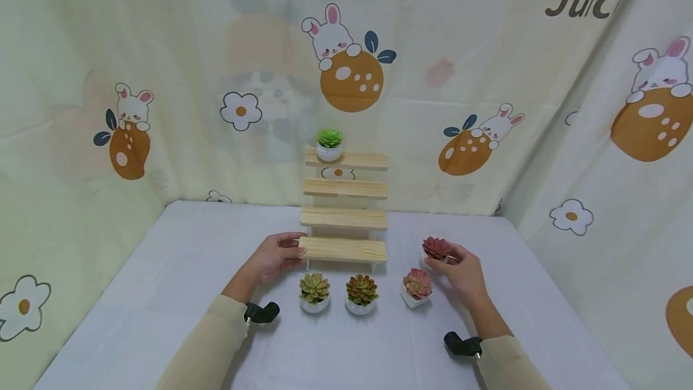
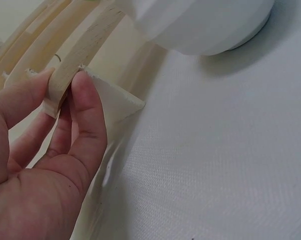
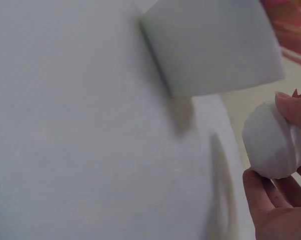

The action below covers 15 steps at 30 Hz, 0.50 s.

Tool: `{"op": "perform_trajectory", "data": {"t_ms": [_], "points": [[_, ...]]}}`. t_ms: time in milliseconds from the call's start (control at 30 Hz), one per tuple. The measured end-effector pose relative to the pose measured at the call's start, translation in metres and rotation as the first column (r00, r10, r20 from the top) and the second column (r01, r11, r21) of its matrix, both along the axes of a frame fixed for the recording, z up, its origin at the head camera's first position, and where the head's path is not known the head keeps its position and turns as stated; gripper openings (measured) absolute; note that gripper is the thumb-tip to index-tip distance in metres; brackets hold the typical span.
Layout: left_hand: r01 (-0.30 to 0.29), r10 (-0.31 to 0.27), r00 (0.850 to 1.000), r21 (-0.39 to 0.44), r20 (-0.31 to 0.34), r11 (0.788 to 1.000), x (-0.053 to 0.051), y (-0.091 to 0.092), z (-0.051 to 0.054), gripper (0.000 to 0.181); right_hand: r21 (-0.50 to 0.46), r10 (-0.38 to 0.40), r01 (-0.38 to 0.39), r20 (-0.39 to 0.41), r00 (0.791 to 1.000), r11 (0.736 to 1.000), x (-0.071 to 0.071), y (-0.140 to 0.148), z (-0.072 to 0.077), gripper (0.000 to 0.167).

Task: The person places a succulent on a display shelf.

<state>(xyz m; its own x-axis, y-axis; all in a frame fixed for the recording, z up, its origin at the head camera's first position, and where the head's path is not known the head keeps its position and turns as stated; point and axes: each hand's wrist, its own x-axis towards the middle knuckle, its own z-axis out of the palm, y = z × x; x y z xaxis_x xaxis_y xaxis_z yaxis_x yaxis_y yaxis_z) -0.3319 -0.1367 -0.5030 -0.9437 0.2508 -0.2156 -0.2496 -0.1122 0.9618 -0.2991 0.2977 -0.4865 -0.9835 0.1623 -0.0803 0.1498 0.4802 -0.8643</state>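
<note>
My left hand (image 1: 277, 257) pinches the left end of the lowest step of a wooden tiered stand (image 1: 343, 250), thumb above and fingers beneath in the left wrist view. On the right, my right hand (image 1: 461, 271) grips a dark red succulent (image 1: 435, 247) by its round white pot (image 3: 270, 142); whether the pot touches the table I cannot tell. Just in front of it stands a pink succulent (image 1: 417, 283) in a square white pot (image 3: 215, 50). Before the stand are a pale green succulent (image 1: 314, 287) and a reddish-green succulent (image 1: 361, 289), both in round white pots.
A bright green succulent (image 1: 329, 139) in a white pot sits at the left of the stand's top step. White cloth covers the table (image 1: 216, 227). A printed curtain (image 1: 433, 29) hangs behind and along the sides. Each wrist wears a black device (image 1: 262, 312).
</note>
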Motion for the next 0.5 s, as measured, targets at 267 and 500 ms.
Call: {"op": "perform_trajectory", "data": {"t_ms": [267,500], "points": [[0.011,-0.011,1.0,-0.003,0.0,1.0,0.0,-0.001,0.0,0.054,-0.066,0.038,-0.042,-0.049,0.998,0.997,-0.004,-0.01,0.029,0.085],[0.015,-0.015,1.0,-0.006,-0.012,1.0,0.001,-0.001,0.002,0.055,-0.098,0.084,-0.096,-0.119,0.989,0.991,-0.009,-0.023,0.053,0.081]]}}
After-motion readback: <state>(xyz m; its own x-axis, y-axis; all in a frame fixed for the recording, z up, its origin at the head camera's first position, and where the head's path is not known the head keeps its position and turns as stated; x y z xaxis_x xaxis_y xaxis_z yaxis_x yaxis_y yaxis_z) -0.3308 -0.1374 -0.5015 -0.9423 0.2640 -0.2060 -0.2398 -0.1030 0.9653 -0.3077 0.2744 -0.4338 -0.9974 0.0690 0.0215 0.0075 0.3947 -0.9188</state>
